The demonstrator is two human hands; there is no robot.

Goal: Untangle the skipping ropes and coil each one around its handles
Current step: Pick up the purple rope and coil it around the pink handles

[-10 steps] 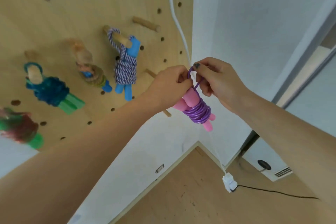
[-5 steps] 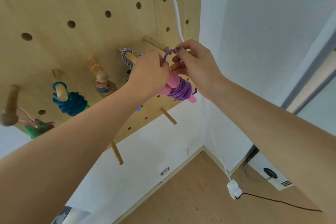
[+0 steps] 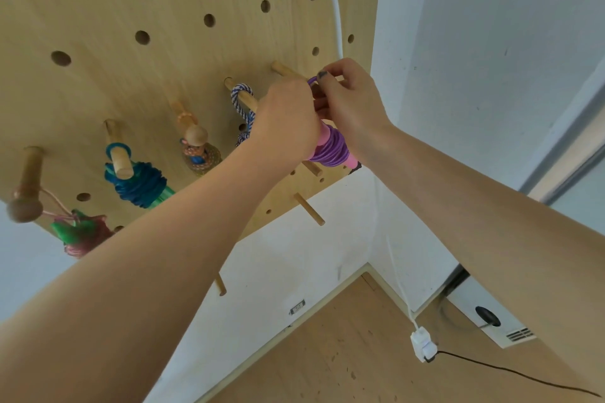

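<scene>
The purple skipping rope [image 3: 330, 149], coiled around its pink handles, sits right of the frame's centre, held up against the pegboard [image 3: 137, 3]. A free loop rises from the bundle towards the wooden peg [image 3: 284, 70] in the upper middle, apparently so the bundle can hang there like the others. The right hand [image 3: 352, 101] pinches that loop between thumb and fingertips, just beside the peg. The left hand [image 3: 286, 121] curls around the bundle's upper end, steadying its weight. To the left, 4 coiled ropes already hang from pegs: striped blue-white [image 3: 240, 98], brown [image 3: 199, 154], blue [image 3: 139, 181] and, at the lower left, green-red [image 3: 82, 232].
</scene>
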